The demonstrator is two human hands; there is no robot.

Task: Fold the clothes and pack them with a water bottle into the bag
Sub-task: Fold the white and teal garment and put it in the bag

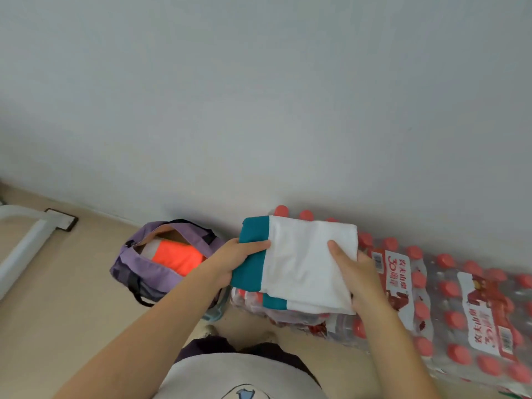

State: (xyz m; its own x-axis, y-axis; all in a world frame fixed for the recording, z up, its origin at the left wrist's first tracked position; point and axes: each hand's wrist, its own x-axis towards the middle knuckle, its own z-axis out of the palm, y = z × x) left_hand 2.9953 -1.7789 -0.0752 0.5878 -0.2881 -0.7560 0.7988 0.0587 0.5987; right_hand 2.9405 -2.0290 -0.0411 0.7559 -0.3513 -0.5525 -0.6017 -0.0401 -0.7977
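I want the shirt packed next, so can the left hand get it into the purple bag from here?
Probably yes. The purple bag lies unzipped just beside the left hand gripping the folded shirt, with nothing between them.

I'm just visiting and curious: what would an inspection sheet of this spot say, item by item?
Surface: beige floor, running up to a pale wall.
Job's things: folded white and teal garment held above the bottle packs; purple bag open on the floor, an orange garment inside.
Clutter: shrink-wrapped packs of red-capped water bottles along the wall.
Hands: left hand grips the garment's teal edge; right hand holds its other side, thumb on top.
Cables: nothing seen.
Surroundings: white frame at far left; what it belongs to is unclear.
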